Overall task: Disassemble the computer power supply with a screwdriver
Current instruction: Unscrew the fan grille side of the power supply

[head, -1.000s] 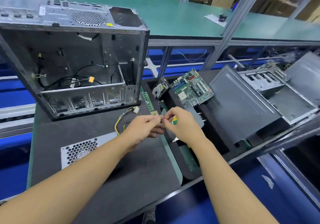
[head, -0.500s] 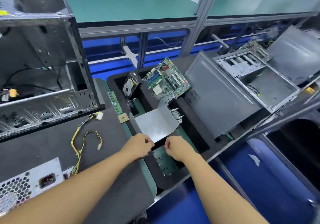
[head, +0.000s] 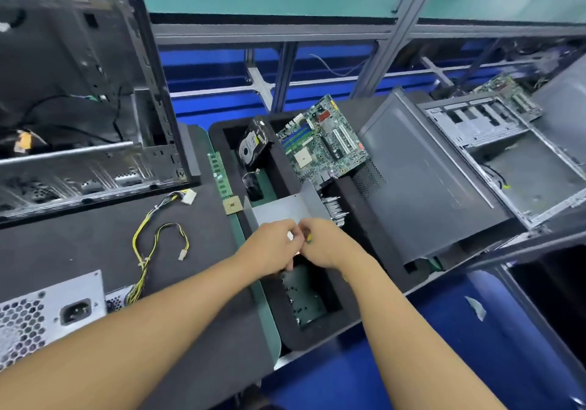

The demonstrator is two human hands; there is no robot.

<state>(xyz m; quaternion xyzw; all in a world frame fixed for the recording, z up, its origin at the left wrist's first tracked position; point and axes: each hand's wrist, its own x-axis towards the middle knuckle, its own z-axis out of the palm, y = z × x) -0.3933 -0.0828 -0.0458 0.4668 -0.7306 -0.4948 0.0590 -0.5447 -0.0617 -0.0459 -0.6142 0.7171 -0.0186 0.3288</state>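
The grey power supply lies at the lower left on the dark mat, fan grille and socket facing up. Its yellow and black cables trail toward the middle. Both hands meet over the black foam tray, above a compartment holding several small screws. My right hand grips a small screwdriver; only a green and yellow bit of its handle shows. With curled fingers, my left hand pinches at the screwdriver's tip. What sits between those fingertips is hidden.
An open PC case stands at the upper left. The tray also holds a motherboard, a hard drive and a metal plate. A RAM stick and a CPU lie beside it. A side panel and another chassis are at the right.
The view swung right and down. My hands dropped from above the tray's middle to its near screw compartment, parted briefly, and now touch again at the screwdriver.
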